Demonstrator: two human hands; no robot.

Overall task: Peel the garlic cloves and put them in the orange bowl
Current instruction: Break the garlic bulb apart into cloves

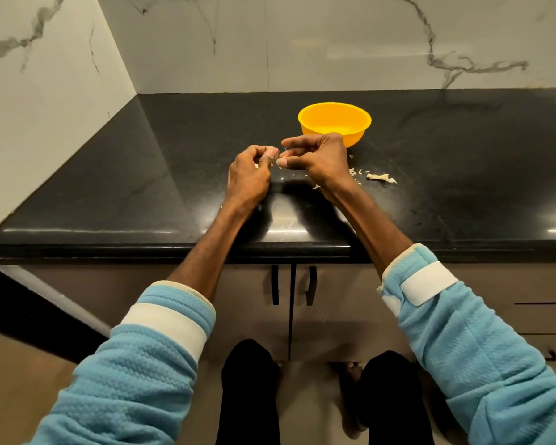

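Garlic clove (283,153), small, pale, mostly hidden: left hand (250,175) and right hand (318,159) pinch it, fingers curled. Suggest stripping skin fully, gently.

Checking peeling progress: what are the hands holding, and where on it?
Left hand and right hand pinch a small pale garlic piece between them; exact grip spot hidden.

Forearms extended. Left hand (249,176) and right hand (320,159) meet, curled fingers (294,141) pinching a garlic clove (256,165).

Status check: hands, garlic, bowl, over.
Left hand, right hand pinching pale garlic clove, mostly hidden. Round orange plastic bowl just beyond. Papery peel scraps alongside; nothing blocking.
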